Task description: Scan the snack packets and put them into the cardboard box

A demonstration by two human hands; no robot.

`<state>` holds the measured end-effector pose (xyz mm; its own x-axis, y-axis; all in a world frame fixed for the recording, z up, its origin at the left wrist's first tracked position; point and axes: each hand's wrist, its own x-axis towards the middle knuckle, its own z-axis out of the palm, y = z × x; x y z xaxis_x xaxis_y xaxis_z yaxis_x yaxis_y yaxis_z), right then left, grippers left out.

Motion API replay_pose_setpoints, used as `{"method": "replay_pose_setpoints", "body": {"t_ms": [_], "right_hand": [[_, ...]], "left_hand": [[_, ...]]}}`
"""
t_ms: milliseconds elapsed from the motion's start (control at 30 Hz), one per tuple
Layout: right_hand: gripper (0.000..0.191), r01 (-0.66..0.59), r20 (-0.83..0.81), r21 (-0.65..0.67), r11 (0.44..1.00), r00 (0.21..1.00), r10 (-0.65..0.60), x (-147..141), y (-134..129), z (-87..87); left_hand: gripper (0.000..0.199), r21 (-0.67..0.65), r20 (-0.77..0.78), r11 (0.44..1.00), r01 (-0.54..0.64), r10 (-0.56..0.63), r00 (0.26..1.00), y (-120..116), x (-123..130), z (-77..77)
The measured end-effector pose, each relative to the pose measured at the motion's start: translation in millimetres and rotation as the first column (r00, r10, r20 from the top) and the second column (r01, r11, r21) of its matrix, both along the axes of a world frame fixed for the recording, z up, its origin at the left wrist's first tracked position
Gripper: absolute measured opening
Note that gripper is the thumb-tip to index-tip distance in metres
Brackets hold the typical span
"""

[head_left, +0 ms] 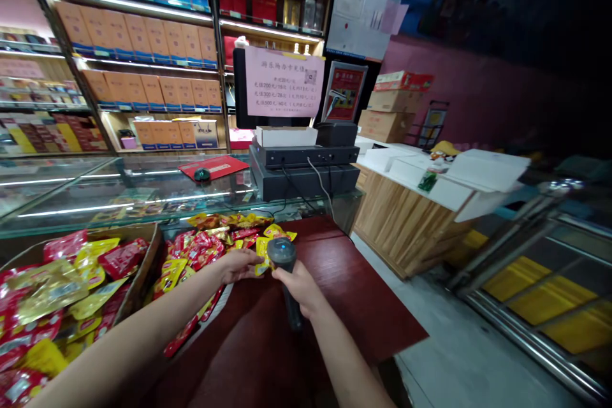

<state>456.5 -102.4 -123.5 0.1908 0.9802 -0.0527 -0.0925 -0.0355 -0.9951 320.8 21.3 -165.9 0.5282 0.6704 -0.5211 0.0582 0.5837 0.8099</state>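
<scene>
Barcode scanner (pixel 282 254) over red mat (pixel 344 293), shop shelves (pixel 129 5)

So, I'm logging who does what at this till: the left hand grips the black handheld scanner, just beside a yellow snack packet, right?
Not quite: the head view shows the black handheld scanner gripped in the right hand, not the left. It does sit just beside a yellow snack packet, and the left hand is the one at that packet.
</scene>
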Motion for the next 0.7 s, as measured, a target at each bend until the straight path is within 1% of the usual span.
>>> {"method": "replay_pose_setpoints", "body": {"t_ms": [100,167,233,300,367,433,500,600,700], "right_hand": [[0.022,0.029,0.039,-0.008,1.000,0.999,-0.028,-16,-15,2.4],[0.028,0.077,0.067,-0.006,0.997,0.995,-0.077,-26,-21,2.0],[0.028,0.113,0.099,0.007,0.994,0.989,-0.113,-36,-24,0.8],[0.025,0.093,0.095,0.003,0.996,0.991,-0.093,-46,-24,-1.4],[0.022,0.032,0.035,-0.030,0.999,0.999,-0.031,-56,-23,-4.9],[0.024,-0.024,-0.015,-0.076,0.997,1.000,0.023,-64,-21,-9.2],[0.025,-0.052,-0.009,-0.113,0.992,0.999,0.051,-69,-20,-13.2],[0.024,-0.082,0.033,-0.121,0.989,0.996,0.087,-72,-19,-17.3],[0.019,-0.091,0.055,-0.114,0.989,0.994,0.098,-73,-19,-19.7]], "left_hand": [[0.030,0.026,0.001,1.000,-0.013,0.013,1.000,-2,-21,8.5],[0.035,0.051,0.026,0.998,-0.030,0.029,0.999,1,-30,17.8],[0.042,0.080,0.074,0.995,-0.051,0.045,0.996,4,-37,28.4],[0.044,0.110,0.130,0.991,-0.081,0.066,0.989,8,-41,37.6],[0.042,0.136,0.174,0.985,-0.106,0.082,0.981,11,-45,42.8],[0.041,0.162,0.180,0.978,-0.130,0.101,0.978,14,-47,43.5],[0.039,0.210,0.164,0.968,-0.134,0.101,0.981,16,-50,41.1],[0.039,0.263,0.138,0.956,-0.131,0.097,0.986,18,-52,37.3],[0.039,0.268,0.132,0.956,-0.118,0.085,0.988,18,-52,37.3]]}}
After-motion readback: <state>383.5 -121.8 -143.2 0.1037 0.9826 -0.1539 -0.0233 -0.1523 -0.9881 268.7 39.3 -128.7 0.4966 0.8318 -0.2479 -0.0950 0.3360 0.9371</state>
